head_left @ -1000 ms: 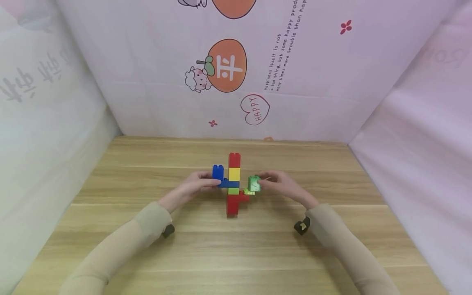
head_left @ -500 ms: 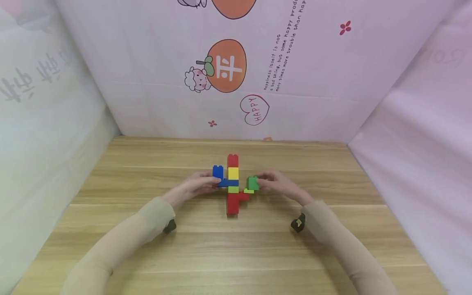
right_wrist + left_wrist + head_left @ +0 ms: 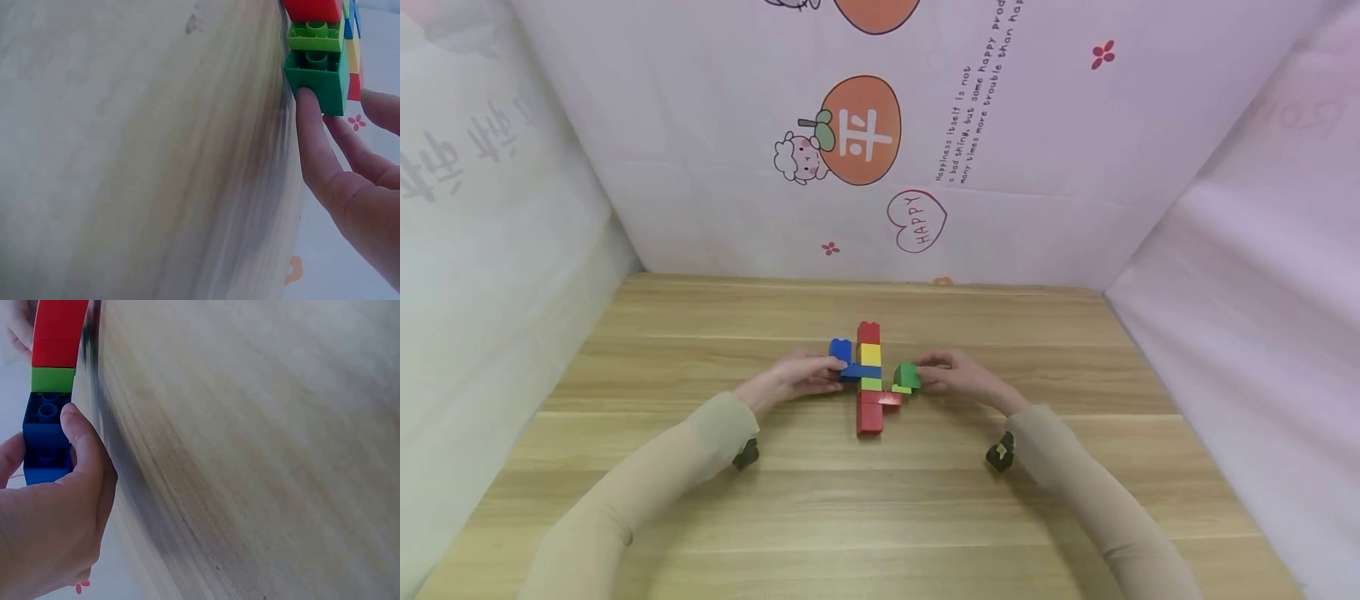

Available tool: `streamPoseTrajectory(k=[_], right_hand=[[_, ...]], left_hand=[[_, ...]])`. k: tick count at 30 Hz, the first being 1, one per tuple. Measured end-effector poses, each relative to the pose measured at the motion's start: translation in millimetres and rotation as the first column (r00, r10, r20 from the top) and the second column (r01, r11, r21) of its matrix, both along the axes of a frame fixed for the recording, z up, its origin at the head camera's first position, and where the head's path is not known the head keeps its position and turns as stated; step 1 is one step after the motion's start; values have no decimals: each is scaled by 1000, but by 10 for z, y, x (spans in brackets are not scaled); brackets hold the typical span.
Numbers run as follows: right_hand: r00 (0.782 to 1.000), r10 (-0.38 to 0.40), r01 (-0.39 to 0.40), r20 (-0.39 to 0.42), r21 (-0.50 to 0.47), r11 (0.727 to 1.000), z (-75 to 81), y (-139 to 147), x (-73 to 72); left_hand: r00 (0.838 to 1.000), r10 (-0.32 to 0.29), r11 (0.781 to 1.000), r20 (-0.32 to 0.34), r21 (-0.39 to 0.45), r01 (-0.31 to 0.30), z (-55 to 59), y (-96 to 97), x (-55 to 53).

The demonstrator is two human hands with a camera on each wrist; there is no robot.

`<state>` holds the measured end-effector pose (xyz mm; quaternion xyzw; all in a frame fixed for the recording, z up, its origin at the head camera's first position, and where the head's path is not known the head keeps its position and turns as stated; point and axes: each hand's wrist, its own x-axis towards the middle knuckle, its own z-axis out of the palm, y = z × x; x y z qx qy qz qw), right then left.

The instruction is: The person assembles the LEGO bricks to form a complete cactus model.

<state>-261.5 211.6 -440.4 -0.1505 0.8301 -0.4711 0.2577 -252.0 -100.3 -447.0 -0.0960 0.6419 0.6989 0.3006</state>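
Note:
A figure built of toy building blocks stands out at mid-table, its column made of red, yellow, blue and lime blocks (image 3: 870, 356). To the left juts a blue arm (image 3: 861, 372) with an upturned blue block (image 3: 840, 350). My left hand (image 3: 801, 377) pinches this blue arm, thumb on its near side. From the red lower part another arm reaches right, ending in a lime piece and a green block (image 3: 907, 376). The fingers of my right hand (image 3: 962, 380) hold that green block at its outer end. Hollow undersides of the green and blue blocks show in the wrist views.
The wooden table (image 3: 820, 517) runs back to a printed white cloth (image 3: 737, 217). More white cloth closes off the left and right sides. Dark wrist-worn devices hang under both sleeves, the right one (image 3: 1001, 452) close above the wood.
The figure's red top end has come down in the view and the whole build has shifted slightly left. Both hands keep their holds, the right hand moving a little left with the green block.

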Motion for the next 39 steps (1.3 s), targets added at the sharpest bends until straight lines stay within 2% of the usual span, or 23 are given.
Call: streamPoseTrajectory(k=[3,5,10,14,20,25,29,36,39], right_hand=[[1000,1,-1,7,-1,1000,-9,1,5],[1000,14,-13,-16,21,1000,-7,6,20],[993,51,-42,-109,78,996,0,11,67],[991,57,-49,-119,66,997,-2,7,74],[992,54,-47,-114,65,997,-25,2,53],[991,58,-51,-121,62,997,-49,-2,35],[992,57,-52,-114,47,998,-70,-2,25],[992,54,-49,-110,46,998,-64,-11,33],[992,60,-55,-109,46,997,-51,-15,42]], left_hand=[[1000,15,1000,27,-6,-14,2,3,1],[999,17,1000,32,-6,-17,6,2,4],[1000,12,1000,17,-23,-12,15,4,30],[1000,5,999,9,-46,-4,24,10,51],[999,-34,996,-42,-80,30,29,6,60],[993,-80,985,-90,-160,64,13,-3,58],[982,-131,960,-133,-263,92,31,-14,68],[956,-224,894,-190,-431,124,85,-27,80],[950,-244,866,-194,-485,124,96,-23,80]])
